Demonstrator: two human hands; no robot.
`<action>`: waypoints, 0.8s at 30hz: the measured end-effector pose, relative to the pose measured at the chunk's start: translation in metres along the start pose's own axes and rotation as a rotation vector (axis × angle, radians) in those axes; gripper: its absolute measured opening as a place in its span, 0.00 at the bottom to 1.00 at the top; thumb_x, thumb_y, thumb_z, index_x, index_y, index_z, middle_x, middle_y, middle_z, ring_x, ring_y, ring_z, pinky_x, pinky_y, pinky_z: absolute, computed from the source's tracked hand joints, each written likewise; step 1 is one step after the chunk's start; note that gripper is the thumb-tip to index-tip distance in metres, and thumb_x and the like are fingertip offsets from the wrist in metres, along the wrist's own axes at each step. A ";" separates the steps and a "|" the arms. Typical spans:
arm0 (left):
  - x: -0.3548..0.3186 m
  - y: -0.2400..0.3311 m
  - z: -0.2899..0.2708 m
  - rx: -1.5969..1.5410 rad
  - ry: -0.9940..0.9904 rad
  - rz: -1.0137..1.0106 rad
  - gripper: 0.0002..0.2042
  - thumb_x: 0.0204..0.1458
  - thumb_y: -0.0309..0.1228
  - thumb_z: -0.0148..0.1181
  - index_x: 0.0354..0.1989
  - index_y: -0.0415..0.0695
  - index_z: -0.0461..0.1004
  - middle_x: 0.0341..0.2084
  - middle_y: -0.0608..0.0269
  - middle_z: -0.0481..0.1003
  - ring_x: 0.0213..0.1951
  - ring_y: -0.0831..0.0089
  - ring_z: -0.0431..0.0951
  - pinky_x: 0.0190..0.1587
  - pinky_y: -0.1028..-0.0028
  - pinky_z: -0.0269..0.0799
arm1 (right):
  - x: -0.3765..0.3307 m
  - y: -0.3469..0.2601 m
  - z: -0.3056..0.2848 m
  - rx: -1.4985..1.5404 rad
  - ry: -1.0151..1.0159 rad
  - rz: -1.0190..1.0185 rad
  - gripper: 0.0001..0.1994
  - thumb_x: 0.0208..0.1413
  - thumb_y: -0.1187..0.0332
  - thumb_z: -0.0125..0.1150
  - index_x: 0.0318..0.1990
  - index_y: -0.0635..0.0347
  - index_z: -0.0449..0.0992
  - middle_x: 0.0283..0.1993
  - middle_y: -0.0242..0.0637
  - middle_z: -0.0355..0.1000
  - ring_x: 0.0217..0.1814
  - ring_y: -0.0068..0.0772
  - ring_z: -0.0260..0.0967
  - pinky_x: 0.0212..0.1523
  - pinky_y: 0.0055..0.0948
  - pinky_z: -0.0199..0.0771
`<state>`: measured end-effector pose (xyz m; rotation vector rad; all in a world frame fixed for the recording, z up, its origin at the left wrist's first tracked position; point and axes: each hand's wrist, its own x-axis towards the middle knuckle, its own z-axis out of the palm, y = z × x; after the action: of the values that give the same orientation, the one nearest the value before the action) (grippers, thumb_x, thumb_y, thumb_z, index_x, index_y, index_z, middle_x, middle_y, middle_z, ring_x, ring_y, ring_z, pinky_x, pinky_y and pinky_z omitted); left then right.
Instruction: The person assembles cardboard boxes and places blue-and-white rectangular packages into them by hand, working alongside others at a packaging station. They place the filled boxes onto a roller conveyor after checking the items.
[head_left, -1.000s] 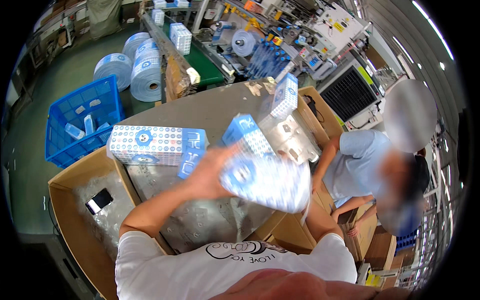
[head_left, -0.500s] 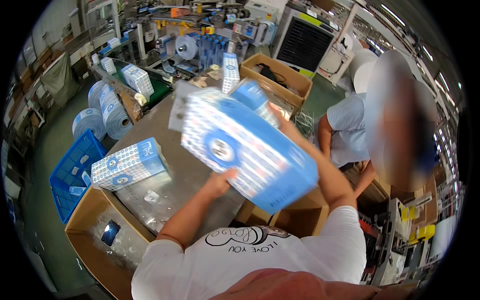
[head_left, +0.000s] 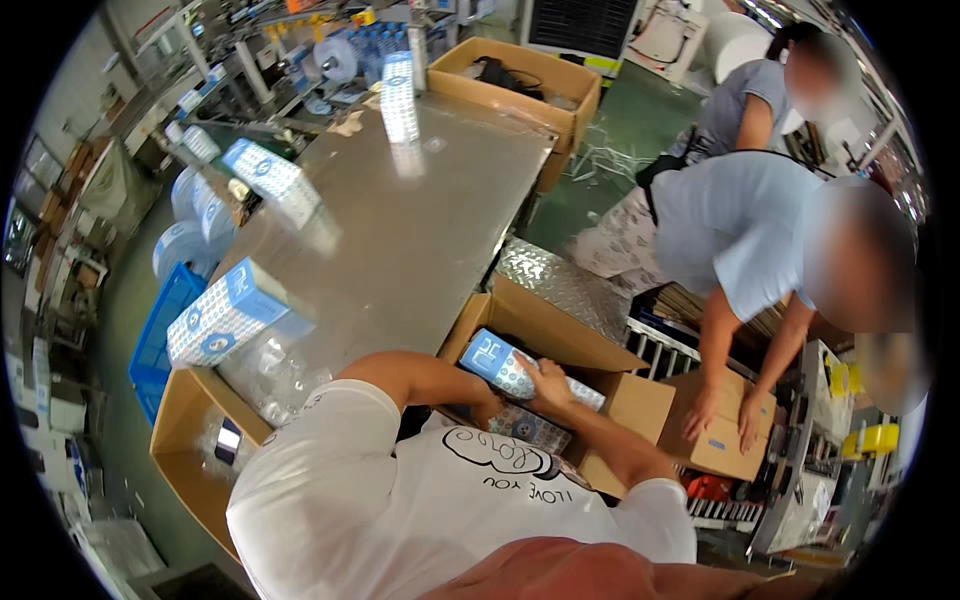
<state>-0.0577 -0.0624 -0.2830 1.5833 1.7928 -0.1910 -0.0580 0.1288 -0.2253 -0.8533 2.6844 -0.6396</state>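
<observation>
An open cardboard box (head_left: 560, 325) stands at the near edge of the metal table, in front of me. Inside it lies a blue-and-white patterned pack (head_left: 488, 360), tilted, with my right hand (head_left: 550, 388) closed over its patterned side. Below this one, a second patterned pack (head_left: 527, 428) shows between my arms. My left hand (head_left: 485, 405) reaches into the box by the packs' near end; its fingers are mostly hidden.
On the metal table (head_left: 400, 240), patterned packs (head_left: 225, 315) stand apart from each other. A cardboard box with clear film (head_left: 200, 420) is at lower left beside a blue crate (head_left: 165, 325). To the right, a co-worker (head_left: 740, 230) presses on a closed carton (head_left: 725, 430) over rollers.
The patterned packs I held up over the table are now down in the open cardboard box. Both hands have gone down with them, and my view has turned rightward and downward.
</observation>
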 end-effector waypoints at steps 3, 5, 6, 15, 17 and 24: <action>-0.026 -0.005 0.028 -0.409 -0.371 -0.191 0.22 0.56 0.43 0.58 0.45 0.32 0.76 0.47 0.44 0.76 0.44 0.54 0.76 0.41 0.58 0.73 | 0.016 0.026 0.090 -0.089 -0.266 0.092 0.50 0.41 0.69 0.67 0.73 0.38 0.45 0.52 0.57 0.65 0.53 0.64 0.65 0.52 0.50 0.68; -0.065 -0.010 0.022 -0.661 -0.025 -0.174 0.20 0.59 0.45 0.54 0.35 0.36 0.78 0.36 0.50 0.79 0.35 0.60 0.77 0.38 0.60 0.72 | 0.034 0.056 0.136 -0.181 -0.370 0.087 0.43 0.44 0.68 0.66 0.70 0.42 0.54 0.52 0.57 0.68 0.52 0.63 0.68 0.51 0.50 0.70; -0.092 -0.011 0.010 -0.763 0.155 -0.163 0.21 0.61 0.46 0.52 0.30 0.38 0.80 0.30 0.53 0.80 0.31 0.63 0.78 0.36 0.61 0.72 | 0.062 0.054 0.134 -0.198 -0.515 0.006 0.37 0.45 0.66 0.66 0.66 0.45 0.60 0.50 0.56 0.70 0.50 0.60 0.70 0.49 0.49 0.71; -0.242 0.026 0.084 -1.381 1.293 -0.599 0.11 0.61 0.29 0.50 0.48 0.39 0.71 0.29 0.58 0.78 0.34 0.68 0.79 0.41 0.69 0.73 | 0.387 -0.250 -0.076 0.215 0.019 -0.637 0.17 0.53 0.63 0.62 0.49 0.59 0.75 0.44 0.52 0.75 0.45 0.49 0.73 0.45 0.41 0.73; -0.243 0.039 0.115 -1.290 1.324 -0.604 0.14 0.59 0.25 0.51 0.53 0.40 0.67 0.31 0.59 0.78 0.37 0.69 0.79 0.43 0.70 0.73 | 0.461 -0.289 -0.057 -0.096 0.340 -0.507 0.32 0.52 0.54 0.62 0.64 0.51 0.63 0.54 0.57 0.69 0.56 0.56 0.67 0.54 0.51 0.67; -0.288 0.050 0.135 -1.356 1.337 -0.763 0.17 0.56 0.27 0.56 0.54 0.42 0.68 0.36 0.57 0.78 0.40 0.62 0.79 0.45 0.66 0.73 | 0.493 -0.332 -0.022 -0.388 0.022 0.023 0.45 0.45 0.43 0.62 0.72 0.40 0.51 0.59 0.56 0.62 0.59 0.50 0.65 0.55 0.51 0.63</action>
<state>0.0383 -0.3556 -0.1922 -0.1929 2.3342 1.6985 -0.2973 -0.4010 -0.0984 -0.9051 2.8808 -0.1194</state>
